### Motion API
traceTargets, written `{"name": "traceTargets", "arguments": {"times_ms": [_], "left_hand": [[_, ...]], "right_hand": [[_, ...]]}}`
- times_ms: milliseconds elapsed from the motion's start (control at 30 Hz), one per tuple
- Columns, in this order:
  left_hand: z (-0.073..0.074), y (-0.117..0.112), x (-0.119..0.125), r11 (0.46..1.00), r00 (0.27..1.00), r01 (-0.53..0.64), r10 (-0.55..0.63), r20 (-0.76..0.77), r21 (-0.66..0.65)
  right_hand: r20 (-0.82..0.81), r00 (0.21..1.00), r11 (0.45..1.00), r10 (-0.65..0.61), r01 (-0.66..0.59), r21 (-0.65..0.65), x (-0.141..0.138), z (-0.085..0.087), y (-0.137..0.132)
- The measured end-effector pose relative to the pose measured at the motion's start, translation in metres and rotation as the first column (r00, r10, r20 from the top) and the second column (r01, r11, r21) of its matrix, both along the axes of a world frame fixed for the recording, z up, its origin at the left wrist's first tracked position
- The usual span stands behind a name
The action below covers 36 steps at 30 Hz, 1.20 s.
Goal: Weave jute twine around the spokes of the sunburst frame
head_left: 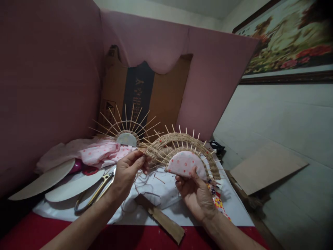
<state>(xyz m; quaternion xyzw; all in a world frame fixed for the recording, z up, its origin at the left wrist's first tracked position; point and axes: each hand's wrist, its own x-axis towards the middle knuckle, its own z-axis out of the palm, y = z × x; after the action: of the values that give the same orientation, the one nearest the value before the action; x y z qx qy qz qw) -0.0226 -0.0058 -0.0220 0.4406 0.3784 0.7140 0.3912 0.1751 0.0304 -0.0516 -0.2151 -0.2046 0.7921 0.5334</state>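
My right hand [196, 198] grips a half-round woven piece by its flat lower edge, thumb on the pink dotted cloth centre [186, 164]. Thin wooden sticks radiate from that centre, and a broad woven twine band [179, 138] arches across them. At the band's left end, my left hand [131, 166] is closed with thumb and fingers pinched together; whether a loose strand is also between them is hard to see. Behind it stands a second stick-and-twine piece [127, 139] with a pale half-round centre. Loose twine [139, 184] trails below my left hand.
Scissors [97, 191] and white half-round boards [74, 185] lie at left beside pink dotted cloth [101, 152]. A brown strip [161, 218] crosses the white sheet's front edge. Patterned cloth [218, 203] lies at right. Pink panels [218, 76] and a cardboard box [166, 100] stand behind.
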Motion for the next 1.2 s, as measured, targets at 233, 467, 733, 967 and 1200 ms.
{"name": "traceTargets", "arguments": {"times_ms": [233,467,733,967,1200], "left_hand": [[0.001,-0.002,0.002,0.993,0.982,-0.115,0.116,-0.149,0.017],[0.006,-0.009,0.010,0.990,0.968,-0.142,0.142,-0.209,0.014],[0.002,-0.008,0.013,0.998,0.951,-0.062,0.060,-0.305,0.002],[0.004,-0.003,-0.001,0.974,0.912,0.110,-0.178,-0.368,-0.199],[0.007,-0.001,-0.011,0.859,0.916,0.373,-0.401,-0.009,-0.349]], "right_hand": [[0.029,0.999,0.999,-0.018,0.017,0.033,-0.001,0.001,-0.003],[0.061,0.998,0.998,0.017,-0.020,0.058,-0.003,0.004,-0.008],[-0.007,0.994,0.994,0.105,-0.105,-0.001,0.004,0.011,-0.007],[0.019,0.996,0.995,0.091,-0.091,0.029,0.018,0.010,0.008],[0.083,0.990,0.991,0.111,-0.117,0.064,0.022,0.011,0.014]]}}
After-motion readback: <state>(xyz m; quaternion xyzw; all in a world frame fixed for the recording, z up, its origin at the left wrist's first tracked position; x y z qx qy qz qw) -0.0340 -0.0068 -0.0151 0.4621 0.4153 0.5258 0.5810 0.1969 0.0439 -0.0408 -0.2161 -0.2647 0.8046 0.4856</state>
